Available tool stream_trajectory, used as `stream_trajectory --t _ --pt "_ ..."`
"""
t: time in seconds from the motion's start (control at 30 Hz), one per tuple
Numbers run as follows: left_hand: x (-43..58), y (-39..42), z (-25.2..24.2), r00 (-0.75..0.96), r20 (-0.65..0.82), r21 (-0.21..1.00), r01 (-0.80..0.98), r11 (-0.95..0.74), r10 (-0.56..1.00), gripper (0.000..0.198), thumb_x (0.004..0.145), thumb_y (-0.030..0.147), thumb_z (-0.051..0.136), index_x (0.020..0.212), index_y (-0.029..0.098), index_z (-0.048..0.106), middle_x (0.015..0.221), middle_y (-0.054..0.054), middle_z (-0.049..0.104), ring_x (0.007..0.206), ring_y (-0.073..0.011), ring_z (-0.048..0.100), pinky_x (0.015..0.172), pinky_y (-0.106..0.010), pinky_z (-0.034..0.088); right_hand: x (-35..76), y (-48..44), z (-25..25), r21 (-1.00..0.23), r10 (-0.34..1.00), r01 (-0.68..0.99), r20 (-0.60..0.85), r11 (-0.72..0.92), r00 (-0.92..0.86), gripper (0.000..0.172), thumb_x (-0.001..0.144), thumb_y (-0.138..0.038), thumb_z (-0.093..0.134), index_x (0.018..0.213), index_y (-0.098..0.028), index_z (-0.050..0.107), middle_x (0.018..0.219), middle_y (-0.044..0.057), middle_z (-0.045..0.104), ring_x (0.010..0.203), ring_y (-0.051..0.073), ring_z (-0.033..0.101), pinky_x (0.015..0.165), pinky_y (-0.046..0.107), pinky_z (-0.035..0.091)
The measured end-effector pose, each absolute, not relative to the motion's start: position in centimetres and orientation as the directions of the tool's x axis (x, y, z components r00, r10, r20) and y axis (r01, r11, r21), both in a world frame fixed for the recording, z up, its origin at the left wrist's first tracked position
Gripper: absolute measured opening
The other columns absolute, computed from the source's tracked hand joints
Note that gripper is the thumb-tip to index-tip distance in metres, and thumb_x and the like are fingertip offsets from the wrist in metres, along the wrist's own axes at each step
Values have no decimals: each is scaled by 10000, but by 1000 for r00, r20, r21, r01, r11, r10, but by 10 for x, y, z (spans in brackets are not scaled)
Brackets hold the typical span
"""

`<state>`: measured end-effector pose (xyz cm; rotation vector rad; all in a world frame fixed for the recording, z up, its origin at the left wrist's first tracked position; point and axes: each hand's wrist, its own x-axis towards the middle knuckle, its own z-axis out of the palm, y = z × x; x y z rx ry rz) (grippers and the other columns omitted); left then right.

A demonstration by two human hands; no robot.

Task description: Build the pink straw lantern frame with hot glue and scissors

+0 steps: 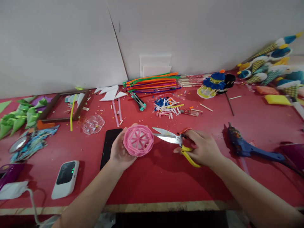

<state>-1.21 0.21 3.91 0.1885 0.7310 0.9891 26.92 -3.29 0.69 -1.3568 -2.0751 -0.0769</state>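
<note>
My left hand (118, 148) holds a round pink craft piece (138, 140) from its left side and from below; strips cross its pale middle like spokes. In my right hand (201, 147) are scissors (169, 136) with yellow and orange handles, the blades slightly parted and pointing left. Their tips are at the pink piece's right edge; whether they touch it I cannot tell. A black phone (108, 147) lies on the red table (152, 186), partly behind my left wrist.
Colored pipe cleaners (152, 83), a green cutter (138, 102) and small scraps (166, 107) lie at the back. A blue glue gun (251, 150) is at right, a white device (66, 179) at left. Finished-looking cones (273, 63) are piled back right.
</note>
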Motion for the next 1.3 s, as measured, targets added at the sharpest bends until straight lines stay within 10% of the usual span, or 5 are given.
stream_trajectory --t 0.47,1.3 --pt "-23 1 29 660 -310 303 -613 729 684 325 1009 378 502 1056 175 752 1064 -67 816 1019 -285 766 1063 -592 538 271 -32 4 -197 732 862 633 466 -251 406 954 -553 549 770 -202 640 555 0 590 504 146 539 537 270 337" --pt "-27 -2 22 660 -431 372 -491 788 615 379 987 339 546 1308 183 674 1118 -148 789 1184 -349 722 877 -472 654 273 -35 7 -285 812 902 573 323 -109 456 909 -595 566 665 -220 656 480 1 533 453 135 482 520 278 310"
